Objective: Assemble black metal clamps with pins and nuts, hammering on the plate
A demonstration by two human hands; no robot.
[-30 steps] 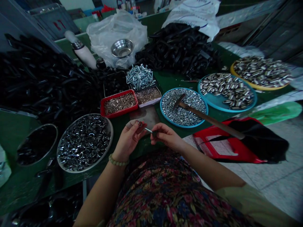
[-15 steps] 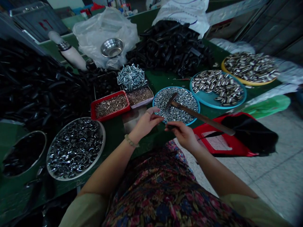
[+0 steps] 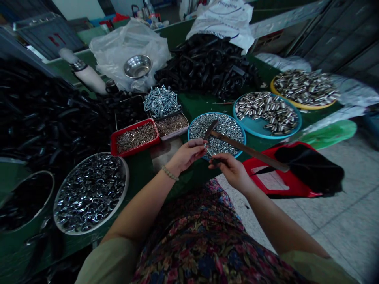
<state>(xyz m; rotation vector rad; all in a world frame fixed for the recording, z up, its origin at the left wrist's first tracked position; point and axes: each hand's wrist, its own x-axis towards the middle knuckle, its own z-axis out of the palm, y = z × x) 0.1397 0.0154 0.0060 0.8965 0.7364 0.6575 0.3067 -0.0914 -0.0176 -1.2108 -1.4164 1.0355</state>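
Observation:
My left hand (image 3: 188,154), with a beaded bracelet on its wrist, pinches a small shiny metal piece (image 3: 205,146) between thumb and fingers. Just to its right, my right hand (image 3: 229,167) is closed on a small black part (image 3: 216,161); a thin metal shank (image 3: 209,152) points from it toward the left fingertips. Both hands are in front of the near rim of a blue tray of small metal nuts (image 3: 223,148). A hammer (image 3: 251,152) with a wooden handle lies across that tray, its head on the nuts.
A red tray of small screws (image 3: 111,145), a pile of longer screws (image 3: 162,101) and a round tray of metal rings (image 3: 126,173) lie left. Trays of metal sleeves, blue (image 3: 257,128) and yellow (image 3: 314,106), stand right. Black parts (image 3: 207,67) are heaped behind; a red bag (image 3: 266,185) lies right.
My left fingers have closed in at the end of the thin shank, and a shiny piece now shows between them. The view has shifted slightly, so the trays appear a little lower.

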